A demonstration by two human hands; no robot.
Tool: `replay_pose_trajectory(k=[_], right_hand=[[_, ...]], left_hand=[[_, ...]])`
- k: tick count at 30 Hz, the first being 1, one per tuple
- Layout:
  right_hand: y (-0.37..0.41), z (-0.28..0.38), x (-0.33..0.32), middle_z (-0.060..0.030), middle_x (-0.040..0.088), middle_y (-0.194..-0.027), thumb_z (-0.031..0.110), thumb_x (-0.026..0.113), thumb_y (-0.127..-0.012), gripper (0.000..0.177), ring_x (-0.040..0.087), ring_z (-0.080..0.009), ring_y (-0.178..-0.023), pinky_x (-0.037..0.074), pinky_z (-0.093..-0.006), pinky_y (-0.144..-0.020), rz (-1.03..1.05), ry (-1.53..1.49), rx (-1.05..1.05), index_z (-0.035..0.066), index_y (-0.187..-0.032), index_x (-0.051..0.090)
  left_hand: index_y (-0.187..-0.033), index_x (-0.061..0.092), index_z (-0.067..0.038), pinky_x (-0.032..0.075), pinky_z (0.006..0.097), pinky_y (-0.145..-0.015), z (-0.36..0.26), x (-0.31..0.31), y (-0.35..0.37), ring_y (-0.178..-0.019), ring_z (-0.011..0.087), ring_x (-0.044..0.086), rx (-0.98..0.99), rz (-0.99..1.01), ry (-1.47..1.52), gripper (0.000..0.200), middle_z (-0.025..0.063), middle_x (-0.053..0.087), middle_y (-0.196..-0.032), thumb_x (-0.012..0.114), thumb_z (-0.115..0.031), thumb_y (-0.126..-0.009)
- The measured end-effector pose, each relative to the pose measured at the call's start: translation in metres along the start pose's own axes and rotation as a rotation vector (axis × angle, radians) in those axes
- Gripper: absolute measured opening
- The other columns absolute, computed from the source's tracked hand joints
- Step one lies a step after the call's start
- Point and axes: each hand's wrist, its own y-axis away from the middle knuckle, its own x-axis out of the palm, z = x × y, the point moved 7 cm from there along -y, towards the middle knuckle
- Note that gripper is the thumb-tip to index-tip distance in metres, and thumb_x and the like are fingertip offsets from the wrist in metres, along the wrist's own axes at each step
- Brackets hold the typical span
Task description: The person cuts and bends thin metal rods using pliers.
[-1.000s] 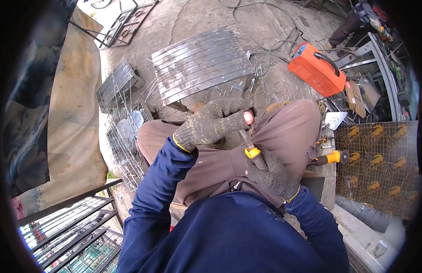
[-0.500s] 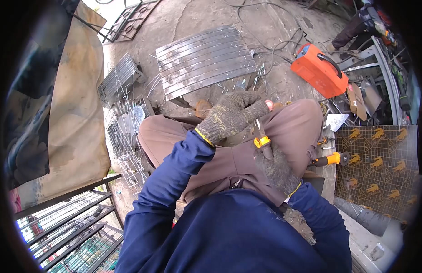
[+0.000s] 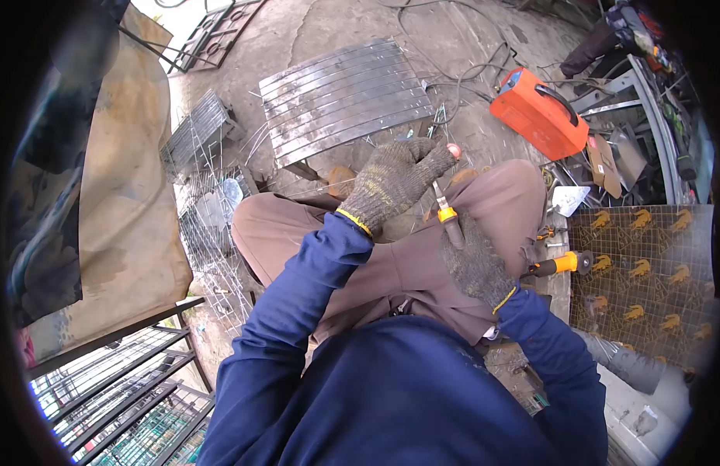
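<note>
- Right hand (image 3: 476,264), gloved: grip closed round the pliers (image 3: 445,208) handle, over the right thigh.
- Pliers: tilted up, nose pointing at the left hand's fingertips, yellow collar just above the glove.
- Left hand (image 3: 395,182), gloved: raised above the knees, fingers half curled by the pliers' nose; cannot tell whether the grip holds anything.
- Strip panel (image 3: 344,97) on the ground beyond the knees; orange welder (image 3: 540,113) to its right.
- Wire mesh (image 3: 208,233) beside the left leg.
</note>
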Motion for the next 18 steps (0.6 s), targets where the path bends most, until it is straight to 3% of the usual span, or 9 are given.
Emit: replay_pose_trajectory(k=[1,3,5,12,14,15,16,17,18], right_hand=[[-0.005,-0.002,0.0,-0.0287,0.053,-0.118,0.016,0.059,-0.089,0.045,0.057,-0.0452,-0.106,0.048,-0.0492,-0.088,0.157,-0.116,0.13,-0.001,-0.13,0.047],[-0.003,-0.003,0.0,-0.0267,0.054,-0.118,0.017,0.061,-0.089,0.047,0.057,-0.0448,-0.105,0.048,-0.0488,-0.088,0.305,-0.228,0.265,0.001,-0.131,0.046],[0.004,0.01,-0.011,-0.0232,0.057,-0.125,0.015,0.066,-0.084,0.034,0.059,-0.0377,-0.103,0.049,-0.0456,-0.088,0.165,-0.23,0.149,0.004,-0.116,0.064],[0.011,0.069,-0.019,-0.0144,0.062,-0.099,0.012,0.065,-0.084,0.035,0.06,-0.0308,-0.082,0.05,-0.0426,-0.074,0.025,0.033,-0.334,0.008,-0.118,0.061],[0.021,0.052,0.015,-0.0087,0.055,-0.086,0.009,0.066,-0.079,0.047,0.055,-0.024,-0.074,0.047,-0.0384,-0.066,0.363,-1.561,0.638,0.009,-0.123,0.05],[0.017,0.062,0.02,-0.0087,0.055,-0.086,0.009,0.066,-0.079,0.047,0.055,-0.024,-0.074,0.047,-0.0384,-0.066,0.373,-1.554,0.639,0.009,-0.123,0.05],[0.01,0.096,0.024,-0.0068,0.052,-0.084,0.01,0.067,-0.076,0.051,0.052,-0.0218,-0.071,0.045,-0.0373,-0.063,0.55,-2.001,0.511,0.008,-0.122,0.047],[0.004,0.125,0.016,-0.0049,0.049,-0.083,0.01,0.068,-0.072,0.056,0.049,-0.0196,-0.068,0.043,-0.0363,-0.06,0.736,-2.435,0.334,0.008,-0.121,0.043],[-0.006,0.127,0.02,-0.0061,0.048,-0.083,0.016,0.073,-0.068,0.055,0.047,-0.0199,-0.065,0.042,-0.0369,-0.058,0.632,-2.393,0.447,0.006,-0.115,0.046]], left_hand=[[-0.109,0.07,-0.003,0.049,0.0384,-0.075,0.001,-0.002,-0.002,-0.074,0.0216,0.062,-0.006,0.002,-0.042,0.062,0.015,0.065,-0.075,0.056,-0.061,-0.091],[-0.099,0.071,-0.001,0.047,0.037,-0.069,0.008,-0.006,0.002,-0.069,0.0195,0.059,0.036,-0.007,0.009,0.064,0.0134,0.062,-0.07,0.054,-0.061,-0.093],[-0.086,0.068,0.001,0.044,0.035,-0.062,0.013,-0.019,0.012,-0.064,0.017,0.053,0.1,-0.068,0.207,0.064,0.0101,0.057,-0.063,0.051,-0.059,-0.096],[-0.077,0.064,-0.001,0.04,0.0336,-0.058,0.017,-0.023,0.022,-0.059,0.0152,0.046,0.395,-0.233,0.093,0.049,0.0054,0.053,-0.06,0.059,-0.045,-0.096],[-0.077,0.064,-0.001,0.041,0.0323,-0.058,0.021,-0.019,0.021,-0.06,0.0126,0.047,0.422,-0.217,0.228,0.045,0.0043,0.054,-0.06,0.06,-0.042,-0.095],[-0.078,0.065,-0.001,0.041,0.0314,-0.058,0.031,-0.013,0.019,-0.061,0.0111,0.048,0.385,-0.206,0.368,0.043,0.004,0.054,-0.061,0.061,-0.041,-0.095],[-0.091,0.066,-0.001,0.045,0.0304,-0.061,0.096,0.021,0.002,-0.067,0.0083,0.054,0.058,-0.062,0.855,0.035,0.0046,0.061,-0.072,0.063,-0.035,-0.095],[-0.104,0.063,0.001,0.05,0.0322,-0.067,0.089,0.03,0.006,-0.073,0.0128,0.059,0.293,0.018,1.145,0.03,0.0087,0.063,-0.086,0.059,-0.028,-0.097],[-0.108,0.061,0.001,0.05,0.0335,-0.07,0.122,0.039,-0.013,-0.075,0.0159,0.061,0.325,-0.126,0.757,0.028,0.01,0.063,-0.09,0.057,-0.025,-0.098]])
